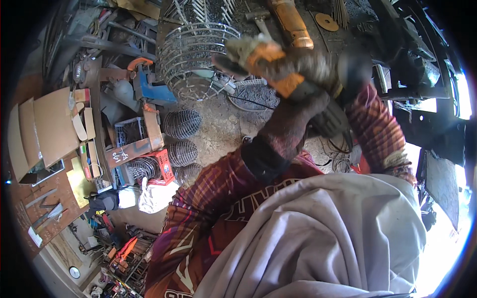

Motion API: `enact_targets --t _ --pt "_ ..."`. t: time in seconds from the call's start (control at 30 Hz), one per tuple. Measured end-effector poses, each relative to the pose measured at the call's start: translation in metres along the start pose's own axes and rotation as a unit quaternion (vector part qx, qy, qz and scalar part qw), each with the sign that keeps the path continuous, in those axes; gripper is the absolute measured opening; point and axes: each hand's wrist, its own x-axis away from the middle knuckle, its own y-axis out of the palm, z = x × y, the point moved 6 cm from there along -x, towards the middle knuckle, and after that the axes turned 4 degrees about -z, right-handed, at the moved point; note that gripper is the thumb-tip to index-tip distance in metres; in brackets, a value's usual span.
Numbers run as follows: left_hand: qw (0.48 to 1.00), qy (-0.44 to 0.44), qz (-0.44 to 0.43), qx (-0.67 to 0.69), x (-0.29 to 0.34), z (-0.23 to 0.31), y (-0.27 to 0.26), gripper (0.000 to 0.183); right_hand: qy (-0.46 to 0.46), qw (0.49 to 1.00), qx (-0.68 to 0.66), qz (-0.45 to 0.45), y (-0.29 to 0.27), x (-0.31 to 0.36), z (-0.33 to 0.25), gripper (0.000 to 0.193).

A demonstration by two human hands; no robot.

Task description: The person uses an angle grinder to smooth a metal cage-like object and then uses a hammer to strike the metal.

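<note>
An orange power tool [280, 67], with a hard casing and a dark, rounded rear body, is held up in front of the person, in the far middle of the scene. The left hand [314, 103] has its grip closed around the dark rear part; a smooth black band [266, 160] wraps that wrist. The right hand [310, 64], blurred, has its grip wrapped over the orange casing; the exact set of its fingers cannot be told. The tool's far end is smeared by motion, just beside a rounded cage [196, 59] of bare, shiny metal wire in rings and ribs; whether they touch cannot be told.

Beyond the hands, a dark counter [325, 38], rough with grit, carries a second orange tool [290, 22] with a cylindrical body, a flat tan disc [326, 21] with a centre hole, and a bundle of thin rods [341, 12]. To the left of the hands, domed wire cages [182, 124] sit in a row on the mottled floor [218, 121], near a red plastic crate [165, 168] with openwork sides. Farther left, a creased brown cardboard box [52, 126] stands with its flaps open. Soft grey cloth [318, 233] hangs in deep folds nearest the person, over checked sleeves [380, 131].
</note>
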Motion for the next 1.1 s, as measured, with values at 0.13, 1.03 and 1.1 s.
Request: enact_targets --t 0.13,1.03,1.1 --pt "1.0 -0.022 0.012 -0.013 0.017 -0.028 -0.037 0.024 0.232 0.971 -0.053 0.023 0.016 0.017 -0.048 0.024" --pt "0.969 -0.088 -0.03 -0.231 0.066 -0.045 -0.08 0.032 0.526 0.813 -0.18 0.174 0.076 0.104 -0.161 0.056" --pt "0.966 -0.077 -0.026 -0.247 0.068 -0.04 -0.086 0.029 0.504 0.804 -0.251 0.191 0.081 0.101 -0.152 0.058"
